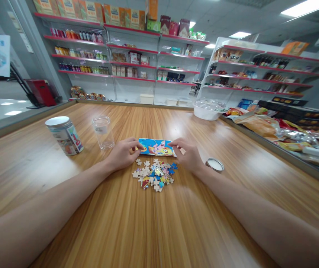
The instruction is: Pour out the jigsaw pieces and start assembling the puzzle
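Left hand (pixel 123 152) and right hand (pixel 187 153) fingers pinching picture card (pixel 156 147), clear jar (pixel 103 132) empty, loose puzzle pieces (pixel 154 175)

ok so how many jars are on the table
2: a capped jar with a printed label at far left, and a clear open jar just right of it, beyond the left hand.

Place: a shop
Evidence: stocked shelves (pixel 131 56) behind the table (pixel 154 230), packaged snacks (pixel 273 126) heaped right of it
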The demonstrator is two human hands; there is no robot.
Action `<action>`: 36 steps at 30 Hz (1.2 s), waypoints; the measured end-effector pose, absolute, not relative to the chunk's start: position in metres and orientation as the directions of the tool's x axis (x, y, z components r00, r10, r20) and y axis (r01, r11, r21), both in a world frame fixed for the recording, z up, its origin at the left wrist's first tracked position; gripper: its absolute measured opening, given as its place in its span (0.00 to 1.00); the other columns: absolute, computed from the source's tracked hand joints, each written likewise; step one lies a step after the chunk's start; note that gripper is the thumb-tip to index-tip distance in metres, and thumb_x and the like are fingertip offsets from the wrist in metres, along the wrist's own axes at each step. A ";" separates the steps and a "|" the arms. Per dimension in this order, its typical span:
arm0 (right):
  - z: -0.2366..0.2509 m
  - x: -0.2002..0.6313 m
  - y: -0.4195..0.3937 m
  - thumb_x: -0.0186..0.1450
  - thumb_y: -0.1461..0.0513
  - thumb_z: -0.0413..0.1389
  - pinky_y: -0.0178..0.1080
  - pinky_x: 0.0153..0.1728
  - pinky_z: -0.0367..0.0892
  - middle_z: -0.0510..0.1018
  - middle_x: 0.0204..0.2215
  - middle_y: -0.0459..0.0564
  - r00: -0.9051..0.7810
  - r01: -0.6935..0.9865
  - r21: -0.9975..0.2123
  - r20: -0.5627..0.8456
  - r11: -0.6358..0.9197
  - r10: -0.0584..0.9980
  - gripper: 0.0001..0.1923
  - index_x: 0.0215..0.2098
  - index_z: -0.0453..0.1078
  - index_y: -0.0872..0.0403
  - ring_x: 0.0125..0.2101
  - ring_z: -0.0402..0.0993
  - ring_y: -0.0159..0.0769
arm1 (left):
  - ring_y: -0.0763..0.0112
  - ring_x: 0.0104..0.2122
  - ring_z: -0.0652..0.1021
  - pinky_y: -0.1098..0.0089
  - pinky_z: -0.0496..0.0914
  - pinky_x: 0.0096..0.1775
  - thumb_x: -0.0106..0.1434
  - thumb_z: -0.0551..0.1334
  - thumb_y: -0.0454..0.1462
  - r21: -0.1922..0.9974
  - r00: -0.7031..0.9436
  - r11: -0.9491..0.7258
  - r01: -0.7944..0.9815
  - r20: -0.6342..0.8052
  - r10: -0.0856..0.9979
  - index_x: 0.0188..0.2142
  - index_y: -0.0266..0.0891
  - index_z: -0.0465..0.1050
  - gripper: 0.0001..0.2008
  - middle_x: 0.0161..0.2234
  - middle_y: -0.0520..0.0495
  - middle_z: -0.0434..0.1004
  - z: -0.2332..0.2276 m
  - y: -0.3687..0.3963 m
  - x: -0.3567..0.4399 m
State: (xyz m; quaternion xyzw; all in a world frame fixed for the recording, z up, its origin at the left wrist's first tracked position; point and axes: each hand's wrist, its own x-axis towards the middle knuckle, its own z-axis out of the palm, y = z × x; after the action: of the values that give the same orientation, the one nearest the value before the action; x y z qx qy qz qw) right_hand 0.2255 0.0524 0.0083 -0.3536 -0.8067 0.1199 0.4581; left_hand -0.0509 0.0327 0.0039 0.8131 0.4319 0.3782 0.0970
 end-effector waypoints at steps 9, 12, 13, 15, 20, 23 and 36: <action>0.004 0.221 0.036 0.67 0.65 0.51 0.48 0.48 0.70 0.82 0.41 0.52 -0.546 0.485 -0.391 0.564 0.783 0.619 0.18 0.53 0.74 0.51 0.43 0.76 0.42 | 0.62 0.46 0.76 0.63 0.71 0.48 0.67 0.55 0.37 0.446 0.561 -0.739 0.505 0.480 0.674 0.48 0.38 0.75 0.14 0.45 0.40 0.77 0.014 -0.004 -0.038; 0.007 0.220 0.026 0.68 0.65 0.50 0.47 0.49 0.71 0.81 0.44 0.53 -0.502 0.457 -0.412 0.613 0.789 0.611 0.18 0.53 0.74 0.51 0.45 0.77 0.41 | 0.56 0.56 0.72 0.58 0.68 0.57 0.66 0.60 0.41 0.483 0.637 -0.729 0.486 0.375 0.673 0.60 0.40 0.66 0.23 0.56 0.39 0.71 0.013 -0.017 -0.041; 0.008 0.219 0.020 0.69 0.64 0.50 0.47 0.52 0.70 0.80 0.48 0.53 -0.501 0.433 -0.424 0.620 0.795 0.603 0.17 0.53 0.73 0.51 0.49 0.75 0.41 | 0.54 0.59 0.69 0.55 0.65 0.60 0.64 0.63 0.44 0.486 0.654 -0.727 0.486 0.349 0.671 0.63 0.41 0.62 0.29 0.60 0.39 0.66 0.011 -0.021 -0.042; 0.010 0.214 0.006 0.69 0.61 0.52 0.49 0.57 0.66 0.77 0.53 0.54 -0.539 0.416 -0.427 0.595 0.803 0.596 0.19 0.58 0.69 0.51 0.54 0.72 0.42 | 0.49 0.65 0.62 0.52 0.60 0.64 0.60 0.67 0.48 0.484 0.674 -0.712 0.509 0.291 0.679 0.68 0.42 0.52 0.41 0.67 0.38 0.56 0.009 -0.028 -0.045; 0.012 0.203 -0.021 0.62 0.48 0.61 0.57 0.63 0.58 0.58 0.66 0.64 -0.697 0.444 -0.486 0.339 0.752 0.631 0.47 0.70 0.47 0.57 0.65 0.55 0.52 | 0.45 0.66 0.59 0.48 0.57 0.65 0.57 0.68 0.53 0.465 0.678 -0.673 0.575 0.191 0.710 0.70 0.37 0.43 0.52 0.68 0.31 0.49 0.010 -0.036 -0.036; 0.010 0.202 -0.030 0.61 0.48 0.61 0.57 0.63 0.59 0.57 0.66 0.66 -0.698 0.459 -0.520 0.291 0.721 0.655 0.49 0.71 0.45 0.58 0.66 0.55 0.54 | 0.49 0.65 0.62 0.51 0.61 0.63 0.62 0.65 0.50 0.489 0.701 -0.701 0.519 0.225 0.677 0.70 0.39 0.42 0.46 0.68 0.32 0.53 0.010 -0.038 -0.029; 0.016 0.202 -0.038 0.61 0.58 0.63 0.52 0.61 0.63 0.67 0.62 0.61 -0.676 0.448 -0.548 0.308 0.706 0.669 0.37 0.65 0.58 0.58 0.61 0.64 0.49 | 0.51 0.63 0.66 0.51 0.63 0.62 0.60 0.67 0.51 0.482 0.687 -0.704 0.521 0.253 0.681 0.65 0.38 0.58 0.39 0.64 0.36 0.62 0.006 -0.036 -0.030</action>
State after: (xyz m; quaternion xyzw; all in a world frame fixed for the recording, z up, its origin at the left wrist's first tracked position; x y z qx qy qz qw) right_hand 0.2021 -0.0378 0.0160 -0.3142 -0.8888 0.2196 0.2512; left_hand -0.0303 -0.0359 0.0060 0.8986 0.3345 0.2114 0.1897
